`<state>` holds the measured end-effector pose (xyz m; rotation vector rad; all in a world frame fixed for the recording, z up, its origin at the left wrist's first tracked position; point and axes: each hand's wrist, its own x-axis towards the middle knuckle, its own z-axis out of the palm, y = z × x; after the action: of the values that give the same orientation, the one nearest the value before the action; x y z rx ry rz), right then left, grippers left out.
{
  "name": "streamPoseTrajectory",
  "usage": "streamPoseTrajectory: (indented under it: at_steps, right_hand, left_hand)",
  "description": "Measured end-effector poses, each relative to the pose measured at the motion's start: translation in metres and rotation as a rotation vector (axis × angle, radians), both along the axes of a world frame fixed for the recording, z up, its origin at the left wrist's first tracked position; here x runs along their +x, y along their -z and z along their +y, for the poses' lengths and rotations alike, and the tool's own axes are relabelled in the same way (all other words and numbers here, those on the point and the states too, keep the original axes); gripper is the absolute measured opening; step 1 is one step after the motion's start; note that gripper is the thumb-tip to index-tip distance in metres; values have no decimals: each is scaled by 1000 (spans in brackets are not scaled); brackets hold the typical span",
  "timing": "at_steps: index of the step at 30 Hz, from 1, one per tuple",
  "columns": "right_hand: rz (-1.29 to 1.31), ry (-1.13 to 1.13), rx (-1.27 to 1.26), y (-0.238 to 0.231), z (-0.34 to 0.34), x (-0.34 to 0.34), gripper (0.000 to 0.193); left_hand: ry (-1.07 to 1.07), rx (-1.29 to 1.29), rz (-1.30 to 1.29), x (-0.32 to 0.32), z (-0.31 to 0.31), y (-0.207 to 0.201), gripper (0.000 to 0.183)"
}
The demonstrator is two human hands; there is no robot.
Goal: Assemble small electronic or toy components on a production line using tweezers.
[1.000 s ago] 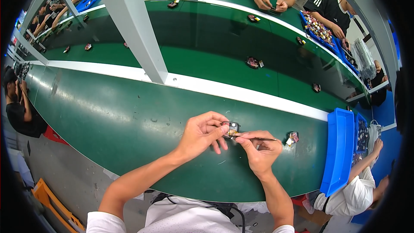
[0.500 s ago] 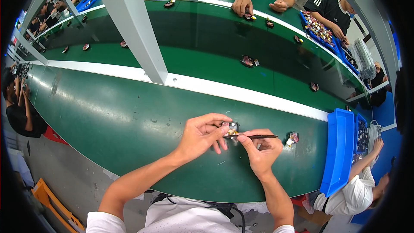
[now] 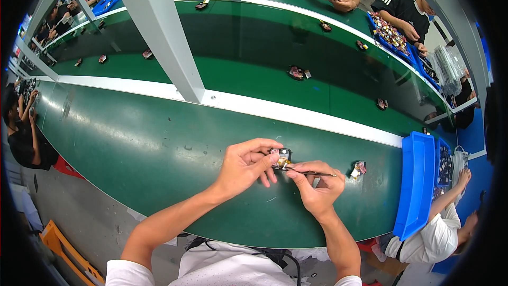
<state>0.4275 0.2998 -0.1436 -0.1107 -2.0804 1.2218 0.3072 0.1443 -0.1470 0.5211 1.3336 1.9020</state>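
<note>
My left hand (image 3: 244, 168) holds a small black-framed electronic device (image 3: 284, 154) above the green bench, thumb on its near left edge. Inside the frame show a reddish patch, a white round spot and a yellowish part. My right hand (image 3: 318, 189) is closed round a thin dark stick-like tool (image 3: 313, 172). Its tip touches or nearly touches the device's near edge; the exact contact is too small to tell. To the right of my right hand, a similar device (image 3: 359, 168) with a white piece attached lies on the bench.
A blue plastic bin (image 3: 415, 185) stands at the bench's right end. Beyond the white rail (image 3: 296, 121), a green conveyor belt (image 3: 238, 82) carries several similar devices. A grey metal post (image 3: 159, 32) rises from the rail. Co-workers sit across, left and right.
The tool has tilted and turned slightly in my right hand, which shifted a little left. Devices on the belt moved left. The person across brought both hands together, off the belt.
</note>
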Motion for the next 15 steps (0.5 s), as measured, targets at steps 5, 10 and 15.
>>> streamPoseTrajectory:
  at_steps: [5, 10, 15]
  right_hand:
    - [15, -19, 34, -1, -1, 1, 15]
    - [73, -46, 152, -3, -3, -2, 14]
    - [83, -29, 276, -4, -4, -1, 15]
  left_hand:
    - [4, -16, 17, 2, 1, 3, 24]
    - [-20, -26, 55, 5, 1, 2, 25]
    - [-51, -92, 168, 12, 5, 5, 24]
